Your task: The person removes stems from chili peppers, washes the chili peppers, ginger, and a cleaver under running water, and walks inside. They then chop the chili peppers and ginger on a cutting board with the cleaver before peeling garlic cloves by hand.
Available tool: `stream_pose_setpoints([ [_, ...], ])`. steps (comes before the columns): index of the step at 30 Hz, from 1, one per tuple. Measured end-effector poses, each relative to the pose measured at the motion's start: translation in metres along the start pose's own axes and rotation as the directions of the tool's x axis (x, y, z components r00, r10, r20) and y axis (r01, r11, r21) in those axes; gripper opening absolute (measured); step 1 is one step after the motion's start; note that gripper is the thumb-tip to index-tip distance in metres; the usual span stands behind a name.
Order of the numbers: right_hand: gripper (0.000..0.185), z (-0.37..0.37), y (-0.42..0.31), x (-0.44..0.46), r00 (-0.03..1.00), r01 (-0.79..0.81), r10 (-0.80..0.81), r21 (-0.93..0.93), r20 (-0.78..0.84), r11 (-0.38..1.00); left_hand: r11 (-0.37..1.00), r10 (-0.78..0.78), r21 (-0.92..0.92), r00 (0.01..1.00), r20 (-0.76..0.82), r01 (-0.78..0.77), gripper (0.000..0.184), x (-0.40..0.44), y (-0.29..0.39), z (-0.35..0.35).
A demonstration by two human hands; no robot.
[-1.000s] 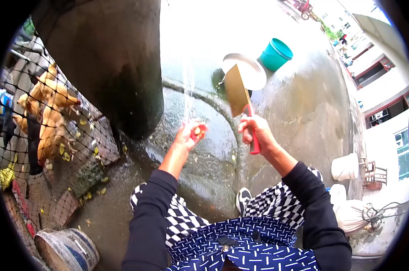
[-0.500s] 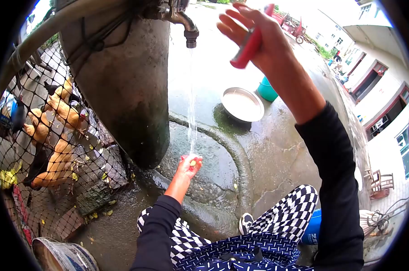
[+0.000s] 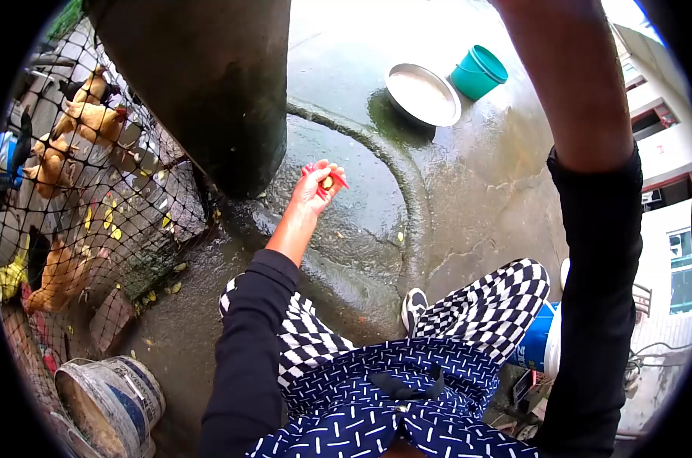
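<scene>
My left hand is closed around several red, pointed pieces that look like chili peppers, with a small yellow-green bit among them. It is held out over the wet concrete basin floor, to the right of the big concrete pillar. Of my right arm only the forearm and dark sleeve show, raised along the right side. The right hand itself is cut off by the top edge, so what it holds is hidden.
A metal basin and a green bucket stand ahead on wet ground. Black netting with chickens behind it lies left. A worn bucket is lower left, a blue bucket by my right knee. A curved concrete curb edges the basin floor.
The view has tilted down, and the tap has left the frame. The falling water no longer shows. My right hand, seen before with a red object against it, is out of view.
</scene>
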State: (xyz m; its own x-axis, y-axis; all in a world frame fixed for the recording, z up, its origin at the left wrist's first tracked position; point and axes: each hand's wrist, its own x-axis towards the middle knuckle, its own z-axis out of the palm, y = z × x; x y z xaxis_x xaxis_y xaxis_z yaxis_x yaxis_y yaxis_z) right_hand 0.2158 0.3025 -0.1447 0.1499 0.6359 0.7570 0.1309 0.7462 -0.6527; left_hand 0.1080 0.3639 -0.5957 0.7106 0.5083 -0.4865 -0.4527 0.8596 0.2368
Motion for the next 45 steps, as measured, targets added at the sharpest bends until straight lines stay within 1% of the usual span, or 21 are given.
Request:
stream_pose_setpoints([
  [4, 0.028, -0.039, -0.008, -0.038, 0.999, -0.040, 0.041, 0.016, -0.015, 0.999, 0.999, -0.019, -0.034, 0.999, 0.027, 0.019, 0.022, -0.008, 0.002, 0.005],
  [8, 0.030, -0.082, 0.016, -0.147, 0.935, -0.347, 0.353, 0.123, -0.028, 0.930, 0.974, -0.006, 0.226, 0.994, 0.105, -0.018, 0.024, -0.021, 0.016, -0.001],
  [9, 0.027, -0.089, 0.034, -0.179, 0.901, -0.384, 0.373, -0.010, -0.222, 0.923, 0.978, -0.001, 0.208, 0.995, 0.096, -0.019, 0.025, -0.027, 0.018, 0.000],
  [10, 0.022, -0.074, 0.041, -0.196, 0.781, -0.583, 0.551, -0.025, -0.295, 0.812, 0.981, -0.004, 0.194, 0.996, 0.088, -0.013, 0.025, -0.033, 0.018, -0.003],
  [12, 0.019, -0.080, 0.077, -0.247, 0.493, -0.744, 0.754, 0.240, -0.433, 0.624, 0.989, 0.014, 0.145, 1.000, 0.006, -0.015, 0.027, -0.054, 0.012, -0.012],
  [13, 0.021, -0.088, 0.091, -0.272, 0.421, -0.756, 0.810, 0.336, -0.409, 0.562, 0.995, -0.015, 0.099, 0.998, -0.054, 0.020, 0.027, -0.071, 0.005, -0.018],
  [15, 0.023, -0.094, 0.092, -0.285, -0.015, -0.718, 0.979, 0.684, -0.202, 0.130, 0.995, -0.100, -0.009, 0.982, -0.158, 0.100, 0.026, -0.094, 0.002, -0.030],
  [18, 0.020, -0.067, 0.092, -0.288, -0.151, -0.557, 0.988, 0.824, 0.027, -0.108, 0.986, -0.147, -0.130, 0.902, -0.407, 0.102, 0.023, -0.118, -0.015, -0.006],
  [20, 0.022, -0.070, 0.084, -0.281, -0.194, -0.327, 0.978, 0.935, 0.076, -0.137, 0.968, -0.200, -0.214, 0.912, -0.358, 0.129, 0.023, -0.126, -0.016, 0.001],
  [24, 0.016, -0.096, 0.054, -0.270, -0.036, -0.513, 0.999, 0.858, -0.021, -0.001, 0.944, -0.196, -0.298, 0.965, -0.175, 0.138, 0.022, -0.128, -0.021, 0.015],
  [26, 0.012, -0.101, 0.043, -0.271, -0.001, -0.537, 0.996, 0.840, -0.086, 0.072, 0.981, -0.162, -0.143, 0.954, -0.254, 0.128, 0.018, -0.125, -0.035, 0.011],
  [29, 0.016, -0.117, 0.034, -0.291, 0.068, -0.757, 0.980, 0.630, -0.187, 0.173, 0.947, -0.320, -0.112, 0.846, -0.426, 0.302, 0.012, -0.133, -0.053, -0.049],
  [30, 0.024, -0.134, 0.024, -0.295, 0.018, -0.869, 0.982, 0.484, -0.187, 0.108, 0.938, -0.345, -0.108, 0.851, -0.395, 0.329, 0.011, -0.145, -0.054, -0.085],
  [32, 0.023, -0.139, 0.021, -0.346, 0.147, -0.963, 0.891, 0.144, -0.430, 0.229, 0.948, -0.272, 0.008, 0.821, -0.501, 0.319, 0.018, -0.174, -0.072, -0.030],
  [35, 0.022, -0.158, -0.043, -0.343, -0.064, -0.944, 0.915, 0.322, -0.398, 0.074, 0.694, 0.019, 0.595, 0.817, -0.577, 0.405, 0.032, -0.207, -0.040, 0.073],
  [37, 0.027, -0.179, -0.095, -0.339, 0.007, -0.962, 0.821, 0.220, -0.571, 0.161, 0.646, -0.003, 0.646, 0.848, -0.530, 0.406, 0.026, -0.229, -0.008, 0.120],
  [40, 0.032, -0.236, -0.193, -0.328, -0.059, -0.995, 0.811, 0.100, -0.583, -0.001, 0.588, -0.005, 0.674, 0.835, -0.550, 0.447, 0.011, -0.271, 0.061, 0.139],
  [41, 0.031, -0.260, -0.234, -0.312, -0.104, -0.988, 0.835, -0.040, -0.540, -0.149, 0.461, 0.028, 0.662, 0.735, -0.677, 0.592, 0.009, -0.294, 0.085, 0.136],
  [42, 0.031, -0.272, -0.271, -0.315, -0.124, -0.983, 0.852, -0.055, -0.508, -0.176, 0.010, -0.012, 0.683, 0.683, -0.731, 0.731, 0.005, -0.311, 0.108, 0.160],
  [43, 0.030, -0.277, -0.309, -0.310, -0.201, -0.954, 0.819, -0.082, -0.538, -0.289, -0.098, -0.019, 0.644, 0.646, -0.763, 0.759, 0.005, -0.313, 0.110, 0.193],
  [45, 0.031, -0.278, -0.374, -0.321, -0.318, -0.912, 0.778, -0.048, -0.543, -0.406, 0.017, -0.015, 0.633, 0.634, -0.773, 0.774, 0.004, -0.300, 0.090, 0.255],
])
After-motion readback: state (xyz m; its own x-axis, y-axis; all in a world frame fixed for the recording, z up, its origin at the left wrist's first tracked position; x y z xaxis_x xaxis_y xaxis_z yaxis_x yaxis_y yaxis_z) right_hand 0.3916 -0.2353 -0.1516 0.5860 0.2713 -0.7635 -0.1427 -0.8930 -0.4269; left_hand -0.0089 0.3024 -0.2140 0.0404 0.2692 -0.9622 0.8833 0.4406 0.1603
